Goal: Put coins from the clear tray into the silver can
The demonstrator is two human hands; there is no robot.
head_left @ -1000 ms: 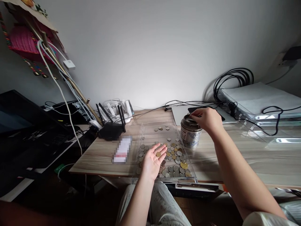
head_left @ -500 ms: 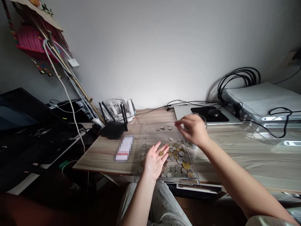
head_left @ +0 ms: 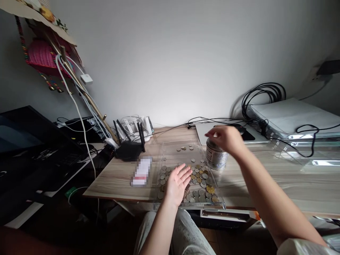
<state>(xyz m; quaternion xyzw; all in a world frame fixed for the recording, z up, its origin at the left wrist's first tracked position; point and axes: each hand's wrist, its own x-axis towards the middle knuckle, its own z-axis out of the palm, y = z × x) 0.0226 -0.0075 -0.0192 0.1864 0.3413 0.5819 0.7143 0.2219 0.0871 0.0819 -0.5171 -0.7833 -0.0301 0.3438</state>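
Observation:
My left hand (head_left: pixel 177 184) lies palm up over the clear tray (head_left: pixel 172 151), its fingers stretched out and nothing on the palm. Silver and gold-coloured coins (head_left: pixel 201 193) are spread over the tray below and beside it. Above the mouth of a round patterned tin (head_left: pixel 216 158) hovers my right hand (head_left: pixel 225 138), thumb and fingertips drawn together in a pinch. Anything between those fingertips is too small or hidden to make out. The hand covers part of the tin's top. A few more coins (head_left: pixel 183 148) lie near the tray's far end.
A blurred paper slip (head_left: pixel 141 171) lies left of the tray, near a black router (head_left: pixel 129 150). Behind the tin are a silver panel (head_left: pixel 202 132) and a black mouse pad (head_left: pixel 248 134). Coiled black cable (head_left: pixel 264 94) and clear boxes (head_left: pixel 289 117) stand right; a laptop (head_left: pixel 34 141) is left.
The gold-coloured coin on my left palm is gone from there. My right hand has moved slightly right, over the tin, which shows more fully. The view has shifted a little.

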